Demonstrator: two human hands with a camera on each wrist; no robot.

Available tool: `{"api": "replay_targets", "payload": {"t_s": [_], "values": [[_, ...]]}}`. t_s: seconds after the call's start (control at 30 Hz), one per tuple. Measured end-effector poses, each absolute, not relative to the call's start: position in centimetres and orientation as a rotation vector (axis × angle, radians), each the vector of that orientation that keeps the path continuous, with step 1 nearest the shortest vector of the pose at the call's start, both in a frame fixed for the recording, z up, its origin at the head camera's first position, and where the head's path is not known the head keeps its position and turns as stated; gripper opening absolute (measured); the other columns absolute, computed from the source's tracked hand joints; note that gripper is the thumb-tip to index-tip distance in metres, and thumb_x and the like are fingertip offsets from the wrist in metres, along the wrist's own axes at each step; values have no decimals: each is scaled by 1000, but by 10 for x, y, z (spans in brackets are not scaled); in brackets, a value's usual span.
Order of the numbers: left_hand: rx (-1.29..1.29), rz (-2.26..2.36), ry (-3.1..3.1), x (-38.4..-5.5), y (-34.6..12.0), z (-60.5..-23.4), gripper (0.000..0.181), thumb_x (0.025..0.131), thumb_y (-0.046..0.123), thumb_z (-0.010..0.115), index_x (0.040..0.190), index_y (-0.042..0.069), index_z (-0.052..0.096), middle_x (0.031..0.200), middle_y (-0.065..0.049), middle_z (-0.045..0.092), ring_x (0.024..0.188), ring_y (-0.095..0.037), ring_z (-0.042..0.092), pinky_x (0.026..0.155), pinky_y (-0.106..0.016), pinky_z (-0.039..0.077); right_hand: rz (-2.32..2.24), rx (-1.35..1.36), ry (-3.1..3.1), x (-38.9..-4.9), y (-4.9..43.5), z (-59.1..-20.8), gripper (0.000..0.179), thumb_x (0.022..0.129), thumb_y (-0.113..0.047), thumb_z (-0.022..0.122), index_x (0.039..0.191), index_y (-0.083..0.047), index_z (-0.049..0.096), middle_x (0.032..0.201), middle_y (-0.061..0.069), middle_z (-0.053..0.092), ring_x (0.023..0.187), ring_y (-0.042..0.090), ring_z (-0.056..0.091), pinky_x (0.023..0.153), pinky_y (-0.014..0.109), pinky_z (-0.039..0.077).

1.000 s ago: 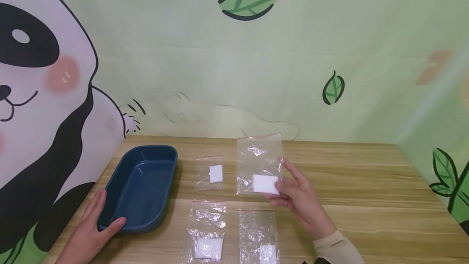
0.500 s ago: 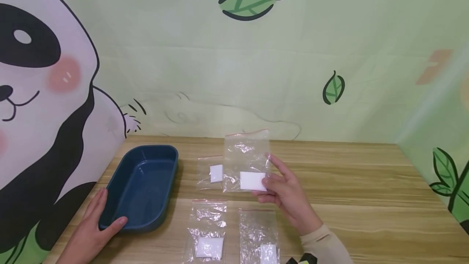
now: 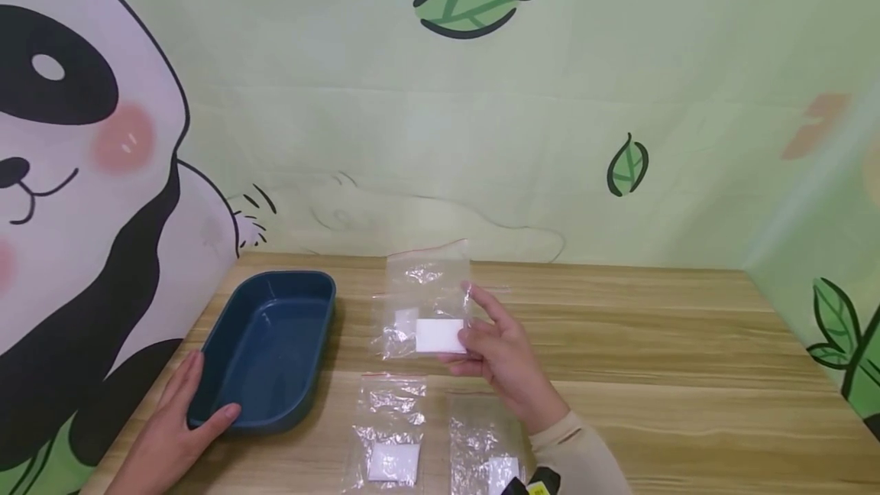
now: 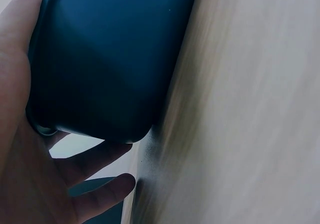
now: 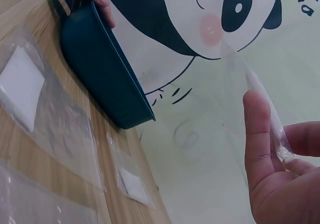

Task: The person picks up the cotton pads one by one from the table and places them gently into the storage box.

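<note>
My right hand [image 3: 502, 365] pinches a clear zip bag [image 3: 428, 281] between thumb and fingers, near the white rectangular piece [image 3: 438, 335] inside it. The bag is raised upright, its red-lined top toward the wall, and overlaps a smaller zip bag [image 3: 380, 334] lying behind it. In the right wrist view the held bag [image 5: 265, 104] shows almost edge-on above the thumb. My left hand [image 3: 165, 422] rests at the near left corner of a deep blue tray [image 3: 268, 350], thumb along the near rim and straight fingers on the left side. The left wrist view shows this tray's outer wall [image 4: 110, 59] close up.
Two more zip bags with white pieces lie in front: one left [image 3: 392, 434], one right [image 3: 481, 434], partly behind my right forearm. A faint red-lined plastic edge [image 3: 498, 289] shows behind my right fingers. A panda-print backdrop [image 3: 330, 98] borders the wooden table [image 3: 653, 334].
My right hand has carried the zip bag leftward, from the right of the small bag to in front of it. My left hand has stayed at the tray's corner.
</note>
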State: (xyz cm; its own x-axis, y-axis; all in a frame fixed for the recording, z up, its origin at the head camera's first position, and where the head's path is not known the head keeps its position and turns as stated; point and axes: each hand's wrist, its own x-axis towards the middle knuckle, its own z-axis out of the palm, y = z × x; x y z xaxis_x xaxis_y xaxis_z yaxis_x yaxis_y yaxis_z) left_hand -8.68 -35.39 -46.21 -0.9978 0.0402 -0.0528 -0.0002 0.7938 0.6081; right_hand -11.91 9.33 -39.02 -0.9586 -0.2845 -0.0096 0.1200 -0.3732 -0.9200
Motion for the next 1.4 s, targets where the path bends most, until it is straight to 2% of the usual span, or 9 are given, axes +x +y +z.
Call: {"api": "replay_targets", "payload": {"t_s": [0.27,0.8,0.97,1.2,1.4], "values": [[29,963,2919,-88,-353,-461,106,98,51,62,159,2,-9,164,-28,-9,144,-58,6,101,-80,18,-2414,-232,1546,-122,73,-389,74,96,12,51,161,-16,28,81,2,48,80,26,75,67,31,60],[19,961,2917,-89,-352,-461,107,97,52,62,159,1,-9,163,-30,-8,144,-59,6,101,-80,18,-2374,-301,1557,-126,31,-387,73,94,14,52,158,-18,36,93,7,47,85,38,73,69,37,61],[17,958,2920,-88,-351,-460,106,97,52,62,159,1,-9,163,-30,-8,144,-58,6,102,-80,18,-2384,-298,1533,-127,16,-386,71,94,15,50,156,-18,40,89,7,47,87,45,72,68,39,61],[-4,947,2912,-87,-351,-460,107,97,53,61,159,2,-10,163,-30,-9,144,-58,5,101,-80,17,-2384,-278,1490,-128,-7,-384,70,93,16,50,154,-19,44,81,3,42,85,45,72,65,38,61],[-17,926,2911,-89,-351,-460,108,97,55,60,159,2,-11,162,-32,-9,144,-59,5,101,-80,17,-2376,-309,1485,-128,-28,-383,72,91,16,50,154,-18,43,74,5,44,83,45,72,62,34,61]]}}
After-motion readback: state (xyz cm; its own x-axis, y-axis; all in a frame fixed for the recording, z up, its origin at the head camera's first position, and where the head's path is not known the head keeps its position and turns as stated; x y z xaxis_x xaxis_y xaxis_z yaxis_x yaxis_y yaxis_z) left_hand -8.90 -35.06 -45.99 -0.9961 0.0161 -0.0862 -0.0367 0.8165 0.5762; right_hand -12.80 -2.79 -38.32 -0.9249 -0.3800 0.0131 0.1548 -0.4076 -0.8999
